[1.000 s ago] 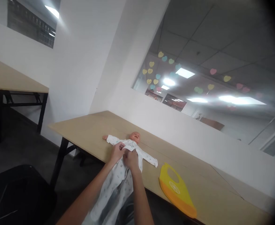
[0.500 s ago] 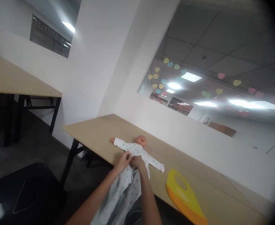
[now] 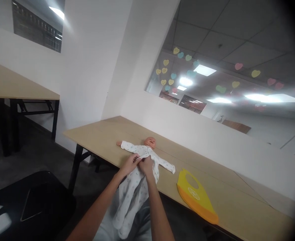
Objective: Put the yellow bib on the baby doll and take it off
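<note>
A baby doll (image 3: 150, 142) lies on its back on the wooden table (image 3: 94, 134), arms spread to both sides. It wears a white patterned sleepsuit (image 3: 134, 180), whose legs hang over the table's near edge toward my lap. My left hand (image 3: 131, 164) pinches the front of the sleepsuit at the doll's belly. Close beside it, my right hand (image 3: 146, 165) has its fingers curled on the same cloth. What lies between the fingertips, perhaps a fastening, is too small to make out.
A yellow and orange bib (image 3: 196, 197) lies on the table to the right. At lower left stands a black chair (image 3: 44, 201) with a dark flat object and something white on it. Another table (image 3: 19, 80) is at far left. A white wall with a window runs behind.
The view has shifted slightly, so the table and doll sit a little higher. Both hands stay on the sleepsuit front; its legs hang closer together.
</note>
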A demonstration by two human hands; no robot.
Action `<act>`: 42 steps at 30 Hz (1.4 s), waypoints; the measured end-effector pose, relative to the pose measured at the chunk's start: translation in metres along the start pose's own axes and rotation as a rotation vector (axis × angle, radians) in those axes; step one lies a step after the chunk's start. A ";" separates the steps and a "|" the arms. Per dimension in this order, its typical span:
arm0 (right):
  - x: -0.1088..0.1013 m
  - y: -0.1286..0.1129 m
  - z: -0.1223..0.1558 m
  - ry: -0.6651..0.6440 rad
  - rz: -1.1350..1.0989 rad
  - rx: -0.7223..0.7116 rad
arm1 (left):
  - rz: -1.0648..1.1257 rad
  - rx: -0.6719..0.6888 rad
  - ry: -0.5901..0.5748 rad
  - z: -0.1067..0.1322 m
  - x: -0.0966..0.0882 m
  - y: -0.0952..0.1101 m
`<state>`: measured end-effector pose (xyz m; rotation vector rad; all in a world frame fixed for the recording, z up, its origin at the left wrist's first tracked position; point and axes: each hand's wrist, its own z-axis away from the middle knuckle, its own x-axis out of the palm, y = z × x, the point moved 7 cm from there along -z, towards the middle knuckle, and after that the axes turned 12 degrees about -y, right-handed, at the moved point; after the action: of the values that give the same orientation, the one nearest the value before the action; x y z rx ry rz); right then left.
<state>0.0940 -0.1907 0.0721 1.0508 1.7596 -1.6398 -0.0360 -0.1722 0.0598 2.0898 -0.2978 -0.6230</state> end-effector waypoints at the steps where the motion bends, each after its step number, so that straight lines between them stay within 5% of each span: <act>1: 0.003 -0.002 0.000 0.022 -0.031 -0.047 | -0.003 0.010 -0.030 0.002 -0.002 0.001; 9: 0.020 0.003 -0.026 0.047 -0.216 -0.206 | -0.121 -0.004 -0.278 0.016 -0.008 0.002; 13: 0.023 -0.004 -0.037 -0.039 -0.249 -0.275 | -0.113 -0.033 -0.324 0.014 -0.013 -0.004; 18: 0.015 -0.014 -0.006 -0.218 -0.184 -0.450 | -0.191 -0.085 -0.196 0.004 -0.029 -0.011; 22: -0.014 0.012 0.029 -0.104 0.066 -0.333 | -0.273 -0.133 -0.258 -0.001 -0.028 -0.008; 26: -0.035 0.050 0.040 0.022 0.119 -0.017 | -0.303 -0.130 -0.428 -0.006 -0.009 0.010; 32: -0.038 0.059 0.027 0.027 -0.069 0.106 | -0.432 0.173 -0.488 -0.036 0.041 0.070; 38: -0.039 0.073 0.005 -0.108 -0.315 0.164 | -0.569 0.188 -0.616 -0.072 0.074 0.066; 42: -0.025 0.075 0.004 -0.287 -0.554 0.163 | -0.644 0.218 -0.552 -0.087 0.081 0.066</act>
<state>0.1682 -0.2011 0.0474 0.3647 1.8384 -2.1656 0.0808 -0.1830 0.1285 2.1815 0.0192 -1.6215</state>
